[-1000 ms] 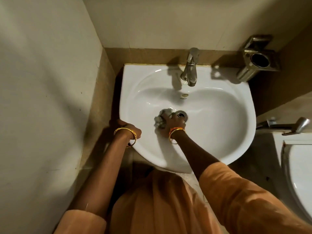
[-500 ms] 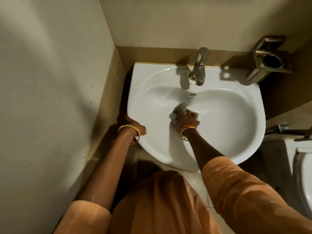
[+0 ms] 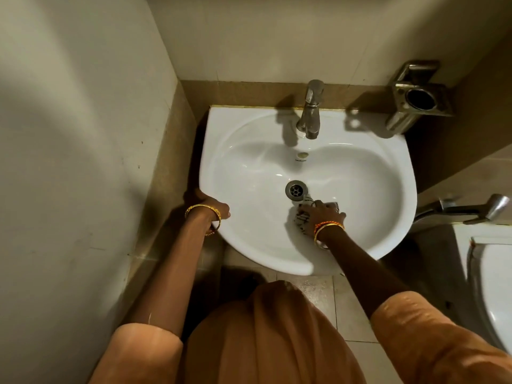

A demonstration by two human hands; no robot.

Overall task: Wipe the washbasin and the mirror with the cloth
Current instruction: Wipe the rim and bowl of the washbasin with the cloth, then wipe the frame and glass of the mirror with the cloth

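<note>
A white washbasin point(image 3: 368, 173) is fixed to the back wall below me. My right hand point(image 3: 324, 213) presses a light, dark-patterned cloth point(image 3: 301, 218) against the basin's inner surface, just in front and right of the metal drain point(image 3: 296, 189). My left hand point(image 3: 213, 207) grips the basin's left front rim. Both wrists carry bangles. The mirror is out of view.
A chrome tap point(image 3: 311, 109) stands at the basin's back rim. A metal holder point(image 3: 418, 98) hangs on the wall at the back right. A toilet point(image 3: 496, 286) and a spray handle point(image 3: 468, 207) are at the right. The left wall is close to the basin.
My right hand has dragged the cloth from over the drain toward the front right of the bowl, uncovering the drain. My left hand stays on the rim.
</note>
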